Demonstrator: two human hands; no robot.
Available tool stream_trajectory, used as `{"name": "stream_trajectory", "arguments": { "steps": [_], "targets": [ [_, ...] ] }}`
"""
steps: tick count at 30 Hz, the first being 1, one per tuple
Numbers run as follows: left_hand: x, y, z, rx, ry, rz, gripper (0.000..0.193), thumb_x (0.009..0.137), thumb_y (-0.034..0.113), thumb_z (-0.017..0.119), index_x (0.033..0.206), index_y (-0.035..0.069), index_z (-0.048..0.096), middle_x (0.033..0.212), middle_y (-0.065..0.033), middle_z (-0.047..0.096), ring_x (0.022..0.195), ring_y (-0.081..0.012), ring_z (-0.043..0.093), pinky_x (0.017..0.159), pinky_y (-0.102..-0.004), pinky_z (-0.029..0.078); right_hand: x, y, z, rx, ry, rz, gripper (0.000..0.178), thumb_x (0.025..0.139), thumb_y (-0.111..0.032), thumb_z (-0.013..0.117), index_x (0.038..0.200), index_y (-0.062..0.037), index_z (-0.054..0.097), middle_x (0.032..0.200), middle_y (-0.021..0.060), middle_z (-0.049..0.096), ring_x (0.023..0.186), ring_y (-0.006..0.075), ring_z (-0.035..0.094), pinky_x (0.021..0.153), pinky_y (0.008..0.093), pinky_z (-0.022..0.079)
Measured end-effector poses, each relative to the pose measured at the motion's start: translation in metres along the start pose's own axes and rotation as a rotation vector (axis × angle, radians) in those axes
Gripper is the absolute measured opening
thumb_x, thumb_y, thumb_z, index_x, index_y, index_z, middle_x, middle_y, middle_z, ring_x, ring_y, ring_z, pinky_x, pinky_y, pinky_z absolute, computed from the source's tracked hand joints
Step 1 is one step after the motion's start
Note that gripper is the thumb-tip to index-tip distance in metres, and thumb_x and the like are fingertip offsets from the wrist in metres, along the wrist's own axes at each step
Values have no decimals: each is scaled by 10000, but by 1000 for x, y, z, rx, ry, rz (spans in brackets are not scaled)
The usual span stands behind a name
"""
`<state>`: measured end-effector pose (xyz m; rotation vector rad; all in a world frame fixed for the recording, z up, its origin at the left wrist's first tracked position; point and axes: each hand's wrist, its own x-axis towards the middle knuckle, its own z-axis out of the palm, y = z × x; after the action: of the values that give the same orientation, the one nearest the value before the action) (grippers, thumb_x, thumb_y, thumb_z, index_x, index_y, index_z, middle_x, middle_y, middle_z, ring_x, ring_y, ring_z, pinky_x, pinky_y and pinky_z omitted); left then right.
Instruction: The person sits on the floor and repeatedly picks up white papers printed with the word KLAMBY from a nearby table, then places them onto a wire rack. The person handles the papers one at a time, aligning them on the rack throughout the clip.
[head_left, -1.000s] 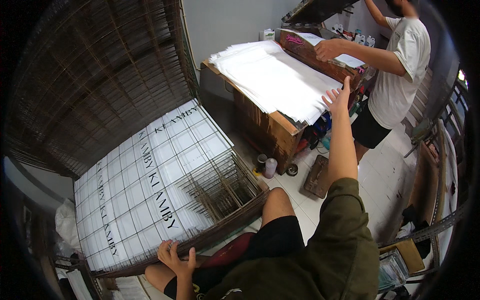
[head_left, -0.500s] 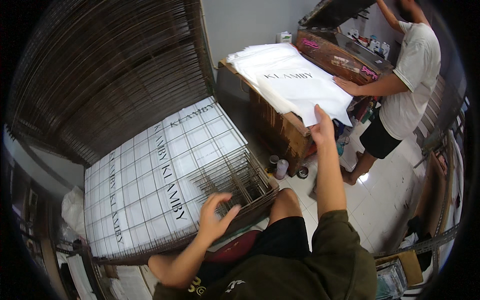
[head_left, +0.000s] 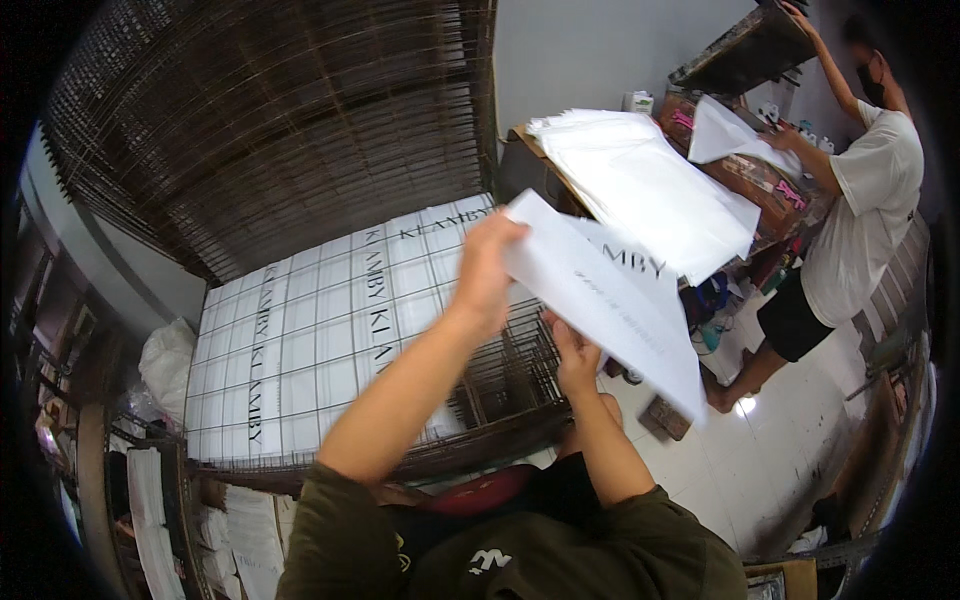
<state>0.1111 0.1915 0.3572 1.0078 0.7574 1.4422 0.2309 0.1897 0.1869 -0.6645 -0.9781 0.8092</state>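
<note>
A thin white sheet (head_left: 612,298) with black lettering is held up in front of me, tilted, its far right corner hanging down. My left hand (head_left: 484,268) is closed on its upper left corner. At the lower left edge, my right hand (head_left: 574,360) pinches the sheet between thumb and fingers. Under and beside my left forearm lies a wire drying rack (head_left: 325,330), with several printed white sheets (head_left: 225,385) laid out beneath its grid. Past the held sheet, a stack of white sheets (head_left: 630,175) rests on a wooden table.
A co-worker (head_left: 865,190) at the right holds up a hinged frame (head_left: 740,45) with one hand and a white sheet (head_left: 735,135) with the other. Raised wire racks (head_left: 290,130) stand behind the drying rack. A brick-like block (head_left: 664,418) sits on the tiled floor.
My right hand has drawn a printed sheet off the stack toward the rack. My left hand has come up and taken its corner. The co-worker's hand has lifted another sheet.
</note>
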Motion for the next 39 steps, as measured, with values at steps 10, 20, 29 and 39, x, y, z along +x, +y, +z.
{"name": "stream_trajectory", "arguments": {
  "steps": [10, 20, 29, 39],
  "targets": [
    [-68, 205, -124, 73, -44, 72, 218, 796, 152, 435, 896, 21, 578, 818, -79, 595, 718, -171, 583, 720, -315, 518, 14, 21, 14, 940, -514, 948, 661, 884, -447, 431, 1338, 26, 352, 1237, 243, 509, 1100, 351, 542, 916, 443, 458],
    [-222, 179, -313, 259, 504, 106, 161, 770, 134, 479, 874, 27, 539, 841, -45, 550, 855, -154, 542, 809, -305, 443, 63, -103, 140, 78, -921, 270, 512, 709, 37, 559, 1215, -4, 500, 1155, 106, 579, 996, 153, 578, 871, 247, 451],
    [-289, 44, -226, 868, 211, 1079, 190, 659, 140, 670, 789, 75, 548, 821, -65, 547, 768, -228, 558, 673, -353, 439, 33, -238, 385, -391, -1865, -315, 585, 650, 7, 526, 1235, -5, 552, 1192, 148, 587, 901, 125, 610, 784, 232, 504],
    [-236, -219, -216, 605, -841, -107, 299, 706, 274, 682, 637, 20, 539, 622, -142, 543, 631, -278, 554, 559, -418, 397, -53, -233, 564, -380, -2042, 130, 545, 698, 149, 459, 1235, 69, 509, 1088, 186, 631, 733, 142, 634, 604, 200, 536]
  ]
}}
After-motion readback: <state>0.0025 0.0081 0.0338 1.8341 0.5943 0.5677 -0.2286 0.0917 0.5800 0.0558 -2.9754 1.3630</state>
